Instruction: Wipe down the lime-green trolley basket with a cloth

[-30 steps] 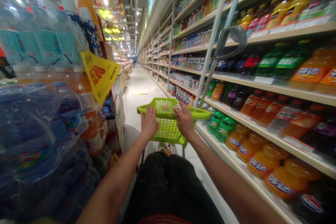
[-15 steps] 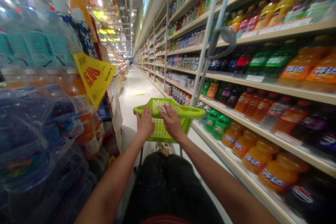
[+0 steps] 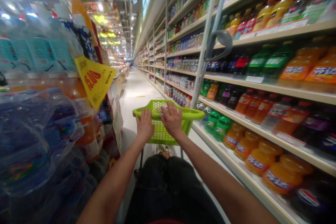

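Observation:
A lime-green shopping cart (image 3: 194, 113) with a mesh basket stands right in front of my legs. My left hand (image 3: 145, 126) lies on the left part of its near rim, fingers stretched forward over the edge. My right hand (image 3: 172, 119) rests on the middle of the same rim, its fingers spread out flat. A small whitish patch (image 3: 160, 111) shows at the rim beside my right fingers; what it is I cannot make out. Both palms face down, and their undersides are hidden.
Shelves (image 3: 262, 82) of bottled soft drinks run along the right, with a grey handle-like loop (image 3: 219, 45) on an upright. Wrapped water bottles (image 3: 26, 136) and a yellow price sign (image 3: 96, 78) crowd the left. A pale tiled aisle (image 3: 133, 84) stretches ahead between them.
My right hand's fingers have spread from a more bunched pose at the rim. My left hand stays on the rim. The view has shifted slightly.

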Available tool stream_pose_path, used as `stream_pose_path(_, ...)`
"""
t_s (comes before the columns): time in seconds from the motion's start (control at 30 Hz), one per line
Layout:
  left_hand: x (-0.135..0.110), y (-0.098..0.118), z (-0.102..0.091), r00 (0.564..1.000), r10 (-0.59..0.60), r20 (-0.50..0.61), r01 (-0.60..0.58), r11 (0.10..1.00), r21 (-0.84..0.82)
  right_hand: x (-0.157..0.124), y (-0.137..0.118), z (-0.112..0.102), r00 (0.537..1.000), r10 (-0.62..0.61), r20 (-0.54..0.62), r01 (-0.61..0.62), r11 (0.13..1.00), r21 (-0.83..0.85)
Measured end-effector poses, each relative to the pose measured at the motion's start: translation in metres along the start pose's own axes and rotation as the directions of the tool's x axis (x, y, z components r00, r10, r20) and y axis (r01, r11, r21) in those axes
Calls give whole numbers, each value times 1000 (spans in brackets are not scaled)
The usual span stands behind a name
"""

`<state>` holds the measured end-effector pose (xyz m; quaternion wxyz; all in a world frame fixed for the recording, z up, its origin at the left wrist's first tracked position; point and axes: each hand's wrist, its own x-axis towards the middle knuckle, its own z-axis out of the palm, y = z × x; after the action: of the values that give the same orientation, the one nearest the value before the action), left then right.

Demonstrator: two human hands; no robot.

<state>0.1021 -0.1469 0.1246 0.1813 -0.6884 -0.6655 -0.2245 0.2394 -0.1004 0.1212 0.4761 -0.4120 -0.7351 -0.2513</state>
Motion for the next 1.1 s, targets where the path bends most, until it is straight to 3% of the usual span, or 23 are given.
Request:
stream_pose_path(0.1, 0, 2, 0, 1000, -7, 2, 7, 1000, -1, -1, 5, 0, 1000, 3, -6, -3, 1000, 12)
stream_pose_path(0.27, 1, 3, -1, 1000, -15, 10, 15, 1000, -3, -4, 22, 2, 992, -128, 19, 125, 984, 125)
stream_pose_path(0.43, 1, 5, -2, 1000, -9, 30, 10, 1000, -17, -13, 47, -8, 995, 19, -101, -6, 992, 122)
stream_pose_path(0.53, 0, 9, -2, 999, -34, 28, 34, 999, -20, -15, 35, -6, 992, 27, -126, -11, 992, 127)
stream_pose_path(0.73, -1, 6, -3, 999, -6, 40, 6, 1000, 6, -8, -8, 12, 989, -143, -48, 150, 970, 192)
stream_pose_path(0.83, -1, 3, -5, 999, 7, 37, -8, 1000, 15, -11, 7, 6, 989, -140, -53, 147, 968, 203)
stream_pose_path(0.97, 0, 5, -5, 999, -8, 32, 8, 1000, -4, -18, 43, -10, 993, -23, -117, 44, 983, 181)
stream_pose_path(1.1, 1, 14, -5, 1000, -20, 24, 20, 1000, 0, -17, 37, -7, 993, -22, -112, 41, 985, 170)
